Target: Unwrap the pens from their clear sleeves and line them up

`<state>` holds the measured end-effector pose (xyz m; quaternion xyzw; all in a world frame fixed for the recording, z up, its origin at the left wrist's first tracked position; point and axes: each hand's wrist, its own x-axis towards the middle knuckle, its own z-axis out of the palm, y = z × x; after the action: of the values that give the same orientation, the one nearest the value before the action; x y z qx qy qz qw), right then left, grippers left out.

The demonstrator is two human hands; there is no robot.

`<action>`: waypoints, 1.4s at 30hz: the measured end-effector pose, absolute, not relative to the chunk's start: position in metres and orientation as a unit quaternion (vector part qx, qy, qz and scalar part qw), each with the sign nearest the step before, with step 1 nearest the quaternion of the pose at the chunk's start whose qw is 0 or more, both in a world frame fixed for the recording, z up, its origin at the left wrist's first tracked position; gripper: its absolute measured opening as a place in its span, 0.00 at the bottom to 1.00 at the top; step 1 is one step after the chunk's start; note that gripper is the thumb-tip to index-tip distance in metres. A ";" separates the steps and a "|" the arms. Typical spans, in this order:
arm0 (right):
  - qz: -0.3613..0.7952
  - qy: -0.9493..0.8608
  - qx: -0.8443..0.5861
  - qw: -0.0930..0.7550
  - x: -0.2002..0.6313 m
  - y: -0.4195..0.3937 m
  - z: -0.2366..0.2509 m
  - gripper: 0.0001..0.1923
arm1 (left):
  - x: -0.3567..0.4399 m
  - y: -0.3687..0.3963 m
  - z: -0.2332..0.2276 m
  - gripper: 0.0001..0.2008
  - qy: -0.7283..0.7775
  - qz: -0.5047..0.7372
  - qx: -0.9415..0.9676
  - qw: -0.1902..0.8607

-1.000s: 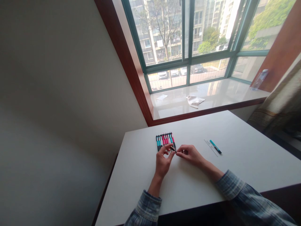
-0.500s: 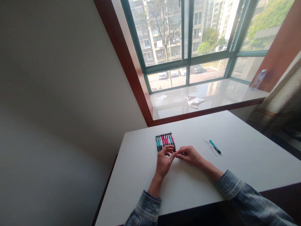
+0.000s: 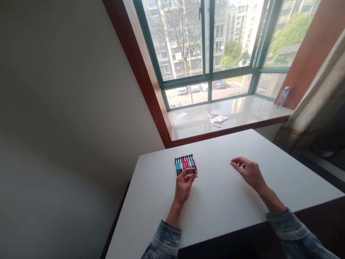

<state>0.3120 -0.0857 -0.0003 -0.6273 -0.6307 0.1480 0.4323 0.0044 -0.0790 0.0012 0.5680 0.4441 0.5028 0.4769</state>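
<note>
My left hand (image 3: 183, 183) is at the near end of a row of pens (image 3: 185, 163). Its thumb and forefinger are pinched on a small black pen part (image 3: 194, 171). The pens lie side by side, with teal, pink and white barrels and black ends; the hand covers some of their lower ends. Farther right, my right hand (image 3: 249, 172) is low over the table with its fingers curled together. A thin white pen refill (image 3: 235, 168) lies beside its fingertips. Whatever is between those fingertips is hidden, and the teal pen there is covered by the hand.
The white table (image 3: 212, 208) meets a window sill (image 3: 242, 112) at the back. A crumpled cloth (image 3: 217, 119), a paper piece (image 3: 181, 115) and a clear bottle (image 3: 283, 96) are on the sill. A curtain (image 3: 293, 126) hangs at the right.
My right hand has left my left hand and moved right, to the refill and the teal pen. The left hand stays by the row, still pinching the black part. The view has shifted slightly.
</note>
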 end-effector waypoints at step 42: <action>0.457 -0.588 -0.465 0.479 0.178 -0.117 -0.016 0.16 | 0.001 -0.083 0.002 0.17 0.428 0.460 0.557 0.543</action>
<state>0.1785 -0.1166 -0.0164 -0.4650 -0.5879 0.4573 0.4785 0.0008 -0.0832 0.0019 0.5571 0.4283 0.4598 0.5429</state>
